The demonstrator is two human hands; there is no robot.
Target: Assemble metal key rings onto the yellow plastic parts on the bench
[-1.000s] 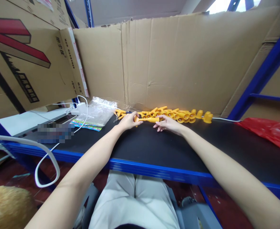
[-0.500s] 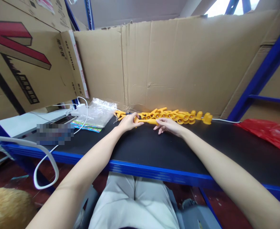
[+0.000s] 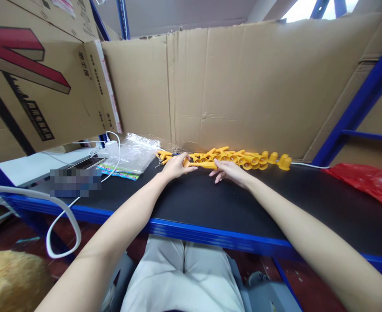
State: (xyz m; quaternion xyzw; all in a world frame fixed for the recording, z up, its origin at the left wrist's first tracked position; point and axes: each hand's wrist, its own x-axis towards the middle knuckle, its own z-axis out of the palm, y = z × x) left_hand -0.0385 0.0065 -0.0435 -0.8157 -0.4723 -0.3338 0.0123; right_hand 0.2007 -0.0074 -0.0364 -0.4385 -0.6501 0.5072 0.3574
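A slim yellow plastic piece (image 3: 205, 164) lies level between my two hands just above the black tabletop. Its cup-like left end is gripped by my left hand (image 3: 177, 165). The thumb and fingertips of my right hand (image 3: 229, 171) pinch its right end, with the other fingers loosely curled below. Close behind both hands, a row of similar yellow plastic pieces (image 3: 246, 165) has open cup mouths facing me and branching stems pointing back. Left of my left hand lies another branched yellow piece (image 3: 163, 154) by a small metal chain (image 3: 158, 163).
A cardboard sheet (image 3: 243, 86) stands behind the black table (image 3: 191, 199). Yellow cups (image 3: 285, 162) end the row. A clear plastic bag (image 3: 135, 151), a white charger (image 3: 112, 148) with cables and a phone lie left. On the right is a red plastic bag (image 3: 366, 182).
My hands and the held yellow piece stay almost in place. The right thumb and fingers have shifted very slightly on its end. The view has moved a little.
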